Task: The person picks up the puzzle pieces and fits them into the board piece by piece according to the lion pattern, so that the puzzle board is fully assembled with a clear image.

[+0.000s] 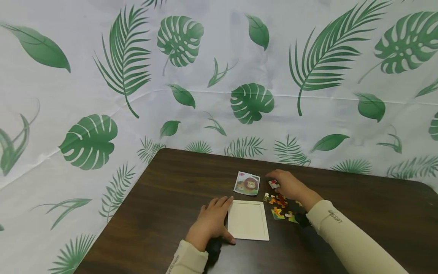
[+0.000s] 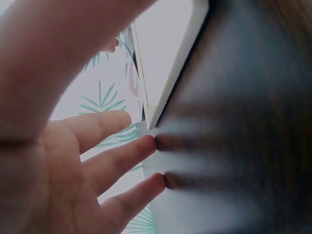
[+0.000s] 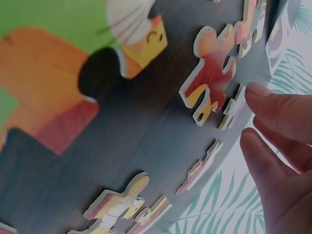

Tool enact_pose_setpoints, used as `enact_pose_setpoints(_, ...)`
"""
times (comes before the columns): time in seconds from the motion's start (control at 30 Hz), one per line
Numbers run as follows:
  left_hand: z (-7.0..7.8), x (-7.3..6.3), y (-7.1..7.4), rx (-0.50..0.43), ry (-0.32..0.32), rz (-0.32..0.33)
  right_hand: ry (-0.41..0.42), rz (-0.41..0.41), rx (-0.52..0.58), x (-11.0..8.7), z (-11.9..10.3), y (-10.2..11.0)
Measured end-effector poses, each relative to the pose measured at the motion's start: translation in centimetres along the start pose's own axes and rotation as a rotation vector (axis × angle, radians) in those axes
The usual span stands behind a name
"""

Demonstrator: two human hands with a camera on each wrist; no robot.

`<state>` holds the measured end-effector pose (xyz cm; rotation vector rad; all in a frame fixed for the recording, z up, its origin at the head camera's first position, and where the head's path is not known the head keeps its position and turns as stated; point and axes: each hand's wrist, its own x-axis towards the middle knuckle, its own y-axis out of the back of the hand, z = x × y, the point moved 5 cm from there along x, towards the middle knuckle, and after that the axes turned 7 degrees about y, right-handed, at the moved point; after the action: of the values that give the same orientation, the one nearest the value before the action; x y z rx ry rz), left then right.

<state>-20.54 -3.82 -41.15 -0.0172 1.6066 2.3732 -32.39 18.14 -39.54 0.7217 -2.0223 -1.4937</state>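
My left hand rests at the left side of a white puzzle tray, fingers spread near its upper corner and thumb by its lower edge. In the left wrist view, straight fingertips meet the dark table beside the tray's corner. My right hand reaches over loose jigsaw pieces right of the tray. A white and red puzzle piece lies beside its fingers. In the right wrist view, a fingertip is right at the edge of a flat-lying piece, with thumb and fingers apart.
A picture card of lions lies behind the tray. More puzzle pieces are spread near the right wrist. The dark wooden table ends at a leaf-patterned white cloth behind and at the left.
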Motion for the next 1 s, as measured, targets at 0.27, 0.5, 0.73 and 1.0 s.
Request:
enact_pose_setpoints(0.27, 0.1, 0.1, 0.0, 0.064, 0.009, 0.011, -0.063, -0.064, -0.008, 0.5, 1.0, -0.7)
enact_pose_setpoints(0.5, 0.0, 0.2, 0.0, 0.090, 0.007, 0.031, -0.058, -0.049, -0.033, 0.9, 1.1, -0.7)
enact_pose_setpoints(0.73, -0.2, 0.5, 0.0, 0.087, 0.009, 0.038, -0.028, -0.006, -0.058, 0.8, 1.0, -0.5)
enact_pose_setpoints(1.0, -0.2, 0.5, -0.1, 0.093, 0.008, 0.029, -0.038, 0.040, -0.026, 0.5, 1.5, -0.8)
